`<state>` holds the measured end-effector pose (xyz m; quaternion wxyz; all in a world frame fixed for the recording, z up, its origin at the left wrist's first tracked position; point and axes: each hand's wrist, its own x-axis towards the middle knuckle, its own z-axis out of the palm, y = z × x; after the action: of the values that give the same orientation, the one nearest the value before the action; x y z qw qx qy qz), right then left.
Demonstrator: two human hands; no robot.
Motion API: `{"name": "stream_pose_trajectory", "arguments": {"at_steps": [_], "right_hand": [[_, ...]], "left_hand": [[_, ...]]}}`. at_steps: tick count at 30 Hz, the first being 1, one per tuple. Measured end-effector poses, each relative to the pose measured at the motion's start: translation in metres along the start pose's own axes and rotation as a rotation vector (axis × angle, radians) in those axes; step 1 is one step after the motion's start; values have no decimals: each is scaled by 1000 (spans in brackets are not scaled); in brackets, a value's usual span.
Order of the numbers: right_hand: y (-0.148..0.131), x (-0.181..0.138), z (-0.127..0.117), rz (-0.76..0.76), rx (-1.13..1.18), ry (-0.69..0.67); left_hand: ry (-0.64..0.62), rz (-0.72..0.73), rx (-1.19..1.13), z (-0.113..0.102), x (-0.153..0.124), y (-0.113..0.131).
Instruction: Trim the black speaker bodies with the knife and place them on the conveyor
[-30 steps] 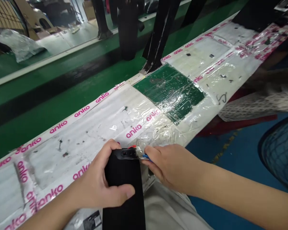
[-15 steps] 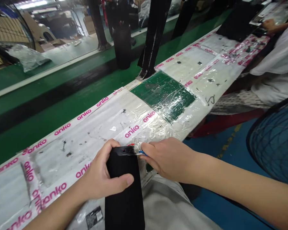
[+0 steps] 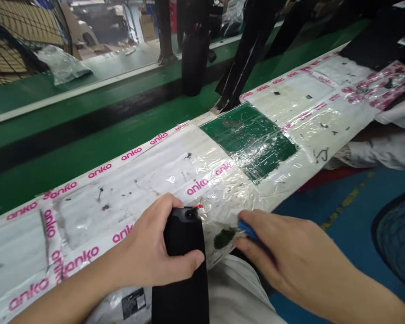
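My left hand [image 3: 168, 247] is wrapped round a long black fabric-covered object [image 3: 184, 274], its thumb lying across the front. The kind of object is unclear, perhaps a speaker body. Its upper end carries a black plastic piece [image 3: 189, 213] with small round openings, and a small red bit [image 3: 199, 206] sticks out at the edge. To the right, apart from the black object, my right hand [image 3: 273, 247] is closed on a slim blue-handled tool [image 3: 247, 228]. The tool's tip is blurred, so its exact kind does not show.
The black object stands at the near edge of a worktop [image 3: 148, 180] covered with white sheets and pink-lettered tape. Beyond runs a green surface [image 3: 97, 130] with dark posts [image 3: 243, 58]. A fan cage [image 3: 396, 225] stands at right, near a person's pale clothing [image 3: 374, 146].
My right hand has pulled the blue-handled tool away from the black object's top end, to the right. The left hand keeps its hold. The view has shifted somewhat.
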<state>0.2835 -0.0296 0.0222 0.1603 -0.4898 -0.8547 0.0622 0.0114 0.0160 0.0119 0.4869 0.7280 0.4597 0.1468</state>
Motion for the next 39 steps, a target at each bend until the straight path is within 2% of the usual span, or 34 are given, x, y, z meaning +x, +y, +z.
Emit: {"name": "stream_pose_trajectory", "arguments": {"at_steps": [4, 9, 20, 39], "right_hand": [[-24, 14, 20, -93, -54, -46], [-25, 19, 28, -82, -101, -59], [-26, 19, 27, -68, -80, -109], [-29, 21, 25, -68, -82, -119]], "left_hand": [[10, 4, 14, 2, 3, 8], [-7, -22, -17, 2, 3, 5], [18, 43, -31, -1, 4, 2], [-7, 1, -76, -1, 5, 1]]}}
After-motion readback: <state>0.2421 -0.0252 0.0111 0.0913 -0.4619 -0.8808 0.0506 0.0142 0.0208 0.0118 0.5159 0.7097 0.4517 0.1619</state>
